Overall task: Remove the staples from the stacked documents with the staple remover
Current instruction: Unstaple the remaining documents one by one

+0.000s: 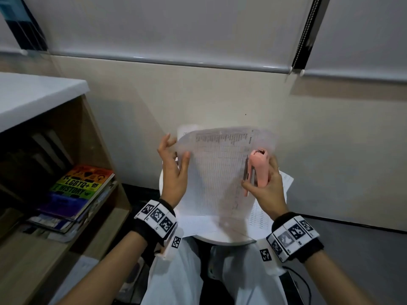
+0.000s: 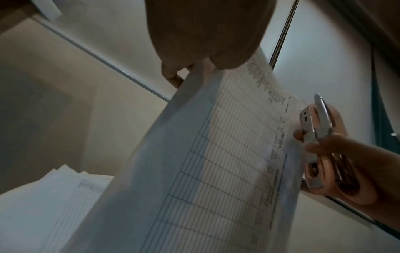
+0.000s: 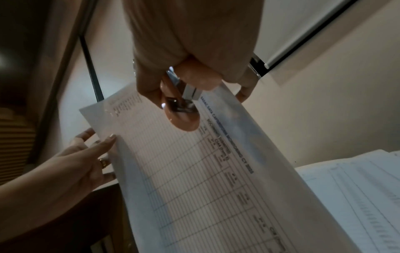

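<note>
I hold a printed table document (image 1: pixel 220 172) upright above a small round white table (image 1: pixel 220 241); the sheet is blurred. My left hand (image 1: pixel 174 172) pinches its left edge, thumb in front and fingers behind (image 3: pixel 75 167). My right hand (image 1: pixel 264 190) grips a pink staple remover (image 1: pixel 259 170) with metal parts at the document's upper right edge. In the right wrist view the tool (image 3: pixel 181 111) lies against the sheet's (image 3: pixel 216 171) top margin, with fingertips behind the paper. More printed sheets (image 1: pixel 264 214) lie stacked on the table underneath (image 2: pixel 54 205). I cannot make out a staple.
A wooden bookshelf with a white top (image 1: pixel 33 95) stands close on the left, holding a rainbow-covered book (image 1: pixel 81 190) and others. A cream wall runs right behind the table. My knees in white trousers (image 1: pixel 176 278) are under the table's near edge.
</note>
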Motion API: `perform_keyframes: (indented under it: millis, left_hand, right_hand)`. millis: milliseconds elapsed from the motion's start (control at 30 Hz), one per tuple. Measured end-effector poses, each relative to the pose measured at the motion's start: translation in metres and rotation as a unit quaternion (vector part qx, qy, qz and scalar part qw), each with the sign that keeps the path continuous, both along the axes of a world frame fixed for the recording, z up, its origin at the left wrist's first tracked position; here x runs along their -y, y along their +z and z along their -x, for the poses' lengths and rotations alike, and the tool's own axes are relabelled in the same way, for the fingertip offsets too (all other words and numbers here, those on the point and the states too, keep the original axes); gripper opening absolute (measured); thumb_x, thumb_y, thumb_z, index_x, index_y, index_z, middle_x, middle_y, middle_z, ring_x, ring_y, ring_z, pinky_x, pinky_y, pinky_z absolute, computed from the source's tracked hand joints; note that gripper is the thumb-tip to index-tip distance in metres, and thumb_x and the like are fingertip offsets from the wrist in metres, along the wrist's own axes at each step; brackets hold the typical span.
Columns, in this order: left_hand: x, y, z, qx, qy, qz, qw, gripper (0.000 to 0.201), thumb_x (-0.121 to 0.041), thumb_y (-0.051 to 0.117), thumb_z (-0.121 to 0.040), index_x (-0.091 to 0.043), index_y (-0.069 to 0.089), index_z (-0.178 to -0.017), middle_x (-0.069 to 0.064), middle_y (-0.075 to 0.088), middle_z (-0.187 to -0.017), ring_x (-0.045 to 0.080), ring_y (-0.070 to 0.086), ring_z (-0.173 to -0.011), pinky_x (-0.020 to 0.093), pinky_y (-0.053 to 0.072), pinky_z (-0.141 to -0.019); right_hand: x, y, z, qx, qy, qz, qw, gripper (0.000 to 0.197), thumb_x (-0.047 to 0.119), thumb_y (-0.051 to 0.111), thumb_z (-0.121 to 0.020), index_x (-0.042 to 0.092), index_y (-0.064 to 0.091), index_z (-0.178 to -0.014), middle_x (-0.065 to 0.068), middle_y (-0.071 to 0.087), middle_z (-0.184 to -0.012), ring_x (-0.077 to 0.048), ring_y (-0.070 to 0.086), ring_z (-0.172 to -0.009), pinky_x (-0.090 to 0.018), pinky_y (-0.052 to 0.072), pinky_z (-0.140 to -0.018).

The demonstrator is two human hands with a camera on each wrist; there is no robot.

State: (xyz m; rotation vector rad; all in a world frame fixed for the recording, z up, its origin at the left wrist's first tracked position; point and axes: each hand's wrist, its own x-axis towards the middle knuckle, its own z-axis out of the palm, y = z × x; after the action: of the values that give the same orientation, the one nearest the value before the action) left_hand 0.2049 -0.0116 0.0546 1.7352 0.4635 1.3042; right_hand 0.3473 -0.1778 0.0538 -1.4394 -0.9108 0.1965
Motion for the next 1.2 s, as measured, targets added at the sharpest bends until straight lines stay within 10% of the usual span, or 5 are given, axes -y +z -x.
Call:
perform_keyframes:
  millis: [300,533,700,800,1200]
  left_hand:
    - [0.009,0.004,-0.006,-0.055,-0.060,0.046,0.996,0.016,-0.028,0.035,-0.102,-0.014,0.040,-0.108,-0.001,0.056,-0.098,0.011,0.057,-0.091,0.032,0.050,-0.084]
    - [0.007,0.013,-0.012,-0.009,0.026,0.051,0.998,0.016,-0.042,0.038,-0.097,-0.028,0.044,-0.094,0.014,0.055,-0.089,0.036,0.055,-0.079,0.055,0.050,-0.072]
    - [0.010,0.022,-0.013,0.004,0.019,0.068,0.997,0.017,-0.032,0.036,-0.102,-0.022,0.047,-0.092,-0.001,0.053,-0.078,0.020,0.051,-0.071,0.048,0.049,-0.067]
    - [0.015,0.023,-0.014,0.015,0.026,0.062,0.998,0.027,-0.029,0.033,-0.103,-0.007,0.045,-0.091,-0.009,0.044,-0.070,0.011,0.041,-0.065,0.034,0.038,-0.062]
    - [0.024,0.028,-0.004,0.000,0.025,0.044,0.999,0.032,-0.027,0.034,-0.104,-0.003,0.040,-0.084,-0.012,0.040,-0.066,0.006,0.036,-0.062,0.031,0.035,-0.062]
  right_hand:
    - [-0.005,0.002,-0.006,-0.009,-0.023,0.006,1.000,0.059,-0.009,0.076,-0.069,0.013,0.054,-0.120,0.020,0.046,-0.114,0.002,0.055,-0.106,-0.011,0.049,-0.086]
    - [-0.016,0.028,-0.006,-0.077,-0.120,-0.132,0.981,0.062,-0.005,0.079,-0.065,0.019,0.046,-0.112,-0.022,0.048,-0.125,-0.026,0.062,-0.098,-0.030,0.059,-0.074]
    - [-0.034,0.107,0.015,-0.183,-0.144,-0.301,0.925,0.032,-0.009,0.065,-0.074,-0.004,0.050,-0.103,-0.013,0.065,-0.084,-0.002,0.061,-0.054,-0.022,0.052,-0.050]
    - [-0.059,0.148,0.033,-0.188,-0.045,-0.387,0.902,0.028,-0.008,0.052,-0.066,-0.003,0.049,-0.094,-0.002,0.057,-0.060,-0.017,0.053,-0.042,-0.026,0.045,-0.038]
    - [-0.132,0.136,0.071,-0.082,-0.083,-0.165,0.979,0.018,0.025,0.064,-0.053,0.015,0.062,-0.068,-0.007,0.067,-0.067,-0.032,0.063,-0.065,-0.047,0.055,-0.063]
